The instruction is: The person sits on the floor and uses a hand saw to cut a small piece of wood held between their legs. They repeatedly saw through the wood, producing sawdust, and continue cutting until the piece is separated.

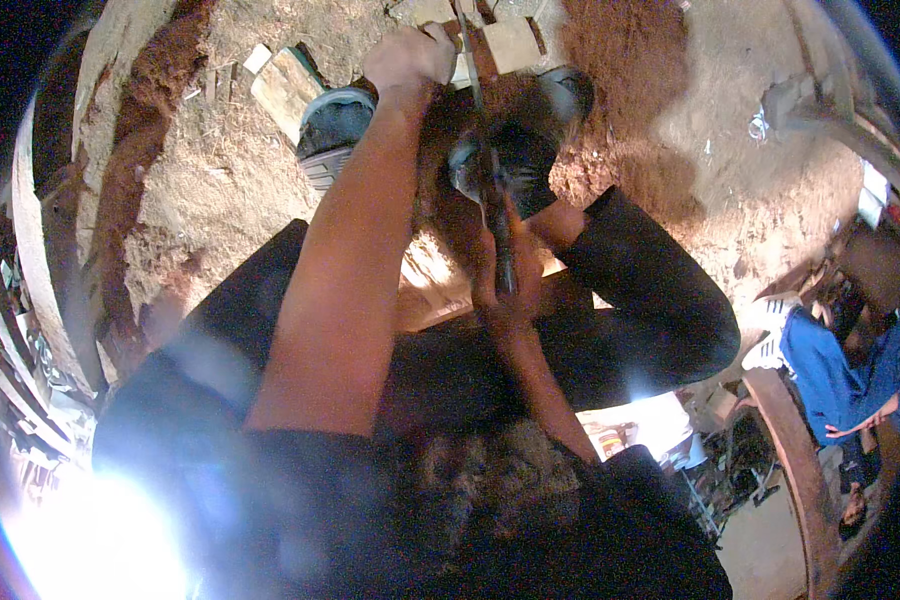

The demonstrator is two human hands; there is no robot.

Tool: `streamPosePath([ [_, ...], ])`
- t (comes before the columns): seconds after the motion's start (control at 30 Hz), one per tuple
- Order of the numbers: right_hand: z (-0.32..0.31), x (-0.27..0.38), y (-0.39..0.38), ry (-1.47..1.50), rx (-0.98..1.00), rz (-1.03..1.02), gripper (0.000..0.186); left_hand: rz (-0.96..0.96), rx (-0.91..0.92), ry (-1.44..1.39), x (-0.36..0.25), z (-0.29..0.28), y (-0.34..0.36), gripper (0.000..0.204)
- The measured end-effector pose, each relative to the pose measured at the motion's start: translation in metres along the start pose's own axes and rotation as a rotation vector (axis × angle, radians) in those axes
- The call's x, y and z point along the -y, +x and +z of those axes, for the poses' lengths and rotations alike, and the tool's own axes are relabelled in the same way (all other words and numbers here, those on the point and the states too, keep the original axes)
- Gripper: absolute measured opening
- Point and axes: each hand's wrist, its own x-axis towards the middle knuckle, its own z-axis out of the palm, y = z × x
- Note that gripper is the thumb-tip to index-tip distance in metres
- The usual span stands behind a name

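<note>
Spanning the view: earthen floor (235, 180); long dark tool (488, 165), running forward between the knees, rear end wrapped in the right hand's (520, 295) grip; left hand (405, 57), curled, grip's contents unclear; pale wood block (511, 45), near the left hand.

Prob. woodwkg. wkshp., w/ wood blocks (512, 45) on dusty brown floor (215, 190).

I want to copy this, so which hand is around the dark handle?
The right hand, lower in the picture, around the handle. The left hand is farther forward, away from the handle.
</note>
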Motion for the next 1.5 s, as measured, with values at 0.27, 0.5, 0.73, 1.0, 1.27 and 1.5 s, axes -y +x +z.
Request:
streamPosePath([
  [0.27, -0.011, 0.010, 0.023, 0.038, 0.093, 0.035, 0.049, -0.054, 0.015, -0.033, 0.004, 0.015, 0.013, 0.063],
  [0.5, -0.001, -0.022, 0.046, 0.090, 0.099, 0.030, 0.050, -0.009, 0.034, -0.043, -0.003, 0.019, 0.009, 0.065],
  [0.73, -0.019, -0.004, -0.005, 0.022, 0.113, 0.005, 0.051, -0.020, 0.022, 0.008, 0.011, 0.010, 0.013, 0.065],
  [1.0, -0.002, -0.012, 0.040, 0.154, 0.120, 0.083, 0.049, 0.001, 0.026, 0.010, 0.009, 0.021, 0.014, 0.065],
  [1.27, 0.002, -0.017, 0.068, 0.101, 0.121, -0.022, 0.053, 0.004, 0.041, -0.005, -0.002, 0.007, 0.013, 0.067],
  [1.5, -0.027, 0.005, -0.003, 0.207, 0.117, 0.087, 0.048, 0.004, 0.036, 0.005, -0.001, 0.008, 0.006, 0.070],
])
